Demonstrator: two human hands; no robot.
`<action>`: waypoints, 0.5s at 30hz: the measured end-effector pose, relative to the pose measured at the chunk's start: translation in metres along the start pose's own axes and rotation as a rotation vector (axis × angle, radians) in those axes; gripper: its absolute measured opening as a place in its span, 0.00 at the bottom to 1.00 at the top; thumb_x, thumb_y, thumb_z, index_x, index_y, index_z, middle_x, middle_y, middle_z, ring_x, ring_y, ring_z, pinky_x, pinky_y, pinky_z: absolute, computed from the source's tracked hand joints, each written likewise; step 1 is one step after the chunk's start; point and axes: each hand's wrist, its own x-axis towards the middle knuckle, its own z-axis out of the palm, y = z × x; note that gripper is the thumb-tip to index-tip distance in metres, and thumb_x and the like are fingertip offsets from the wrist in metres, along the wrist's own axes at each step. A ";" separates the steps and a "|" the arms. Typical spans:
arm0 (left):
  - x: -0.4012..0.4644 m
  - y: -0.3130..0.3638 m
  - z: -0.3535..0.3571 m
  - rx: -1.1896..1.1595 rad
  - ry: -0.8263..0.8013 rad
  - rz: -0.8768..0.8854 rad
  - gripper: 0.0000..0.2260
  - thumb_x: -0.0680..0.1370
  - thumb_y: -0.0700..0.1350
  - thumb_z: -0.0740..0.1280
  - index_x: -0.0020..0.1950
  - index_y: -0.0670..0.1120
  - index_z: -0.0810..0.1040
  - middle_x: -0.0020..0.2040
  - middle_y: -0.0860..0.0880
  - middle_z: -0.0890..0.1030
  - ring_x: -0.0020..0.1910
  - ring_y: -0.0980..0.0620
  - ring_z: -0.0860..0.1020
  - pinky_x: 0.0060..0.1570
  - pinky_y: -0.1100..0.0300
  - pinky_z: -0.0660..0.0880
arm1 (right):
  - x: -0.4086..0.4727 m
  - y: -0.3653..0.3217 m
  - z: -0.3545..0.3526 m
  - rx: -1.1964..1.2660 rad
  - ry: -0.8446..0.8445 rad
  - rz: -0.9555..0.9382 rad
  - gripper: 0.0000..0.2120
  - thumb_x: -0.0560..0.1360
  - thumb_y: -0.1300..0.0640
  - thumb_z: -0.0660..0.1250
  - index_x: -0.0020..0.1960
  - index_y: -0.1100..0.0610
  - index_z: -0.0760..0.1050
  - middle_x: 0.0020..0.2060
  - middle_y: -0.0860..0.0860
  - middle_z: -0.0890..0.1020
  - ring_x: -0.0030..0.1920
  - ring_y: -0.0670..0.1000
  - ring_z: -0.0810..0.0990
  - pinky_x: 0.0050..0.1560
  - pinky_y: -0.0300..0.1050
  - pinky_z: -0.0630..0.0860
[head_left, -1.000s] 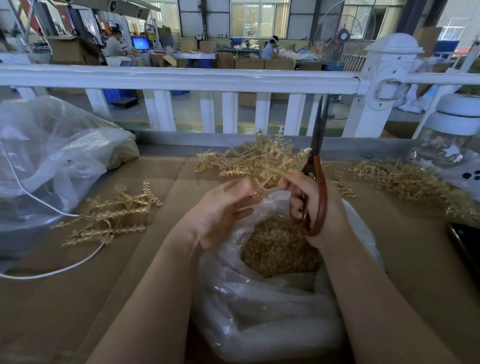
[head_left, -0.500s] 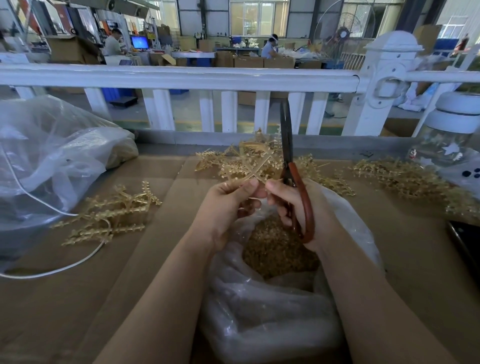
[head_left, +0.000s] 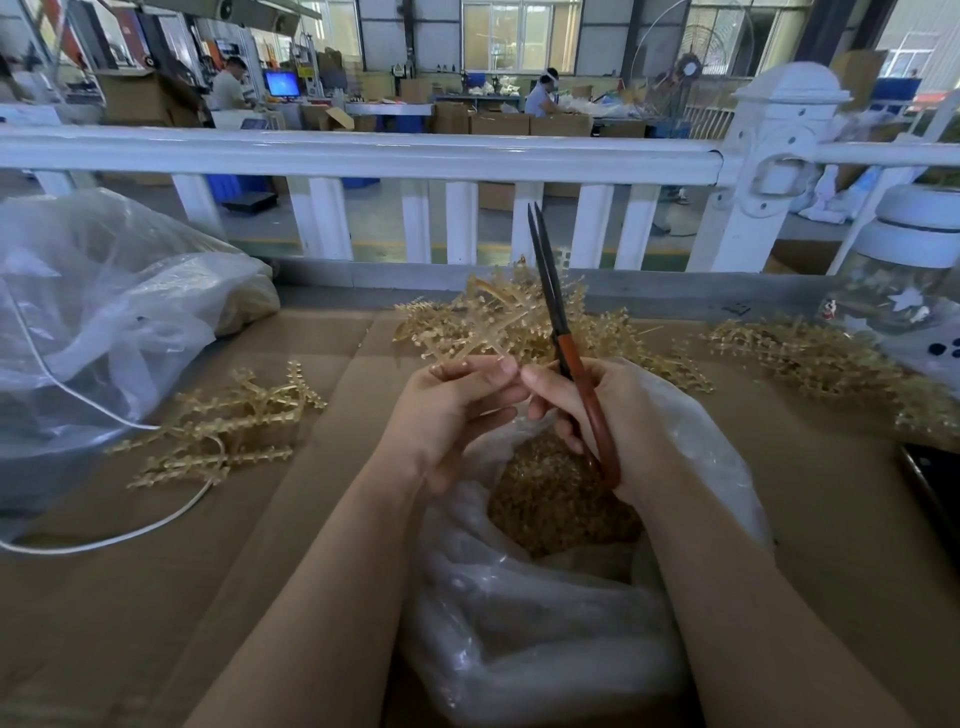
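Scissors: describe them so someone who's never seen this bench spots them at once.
Below the white railing, mid-table on the cardboard, lies an open clear bag. Just above it the right hand grips the scissors: the only tool among golden sprigs, with red-brown handles and thin dark blades pointing up.

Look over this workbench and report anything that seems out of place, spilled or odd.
Nothing spilled or damaged. One oddity: a white cord runs over the large clear bag and crosses the loose sprigs on the left. The left hand pinches a gold sprig; the right hand grips the scissors blades-up.
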 end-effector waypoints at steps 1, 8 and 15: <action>0.000 0.001 0.000 -0.035 0.032 0.003 0.05 0.66 0.45 0.74 0.40 0.46 0.84 0.41 0.45 0.86 0.43 0.51 0.85 0.43 0.61 0.80 | 0.000 0.001 0.001 -0.020 0.019 -0.026 0.14 0.69 0.45 0.76 0.41 0.56 0.83 0.34 0.54 0.84 0.24 0.44 0.73 0.24 0.34 0.68; 0.002 0.011 -0.010 -0.183 0.177 0.086 0.02 0.67 0.43 0.74 0.35 0.45 0.85 0.40 0.44 0.86 0.39 0.52 0.85 0.40 0.63 0.81 | 0.001 0.005 0.000 -0.492 0.192 -0.220 0.18 0.66 0.35 0.75 0.38 0.48 0.77 0.31 0.39 0.80 0.34 0.42 0.79 0.37 0.39 0.74; 0.002 0.014 -0.014 -0.169 0.229 0.126 0.06 0.76 0.37 0.70 0.39 0.43 0.83 0.40 0.44 0.86 0.38 0.53 0.84 0.39 0.63 0.81 | -0.003 0.007 -0.004 -0.885 0.131 -0.239 0.17 0.67 0.28 0.71 0.44 0.39 0.74 0.31 0.38 0.79 0.35 0.37 0.77 0.31 0.31 0.66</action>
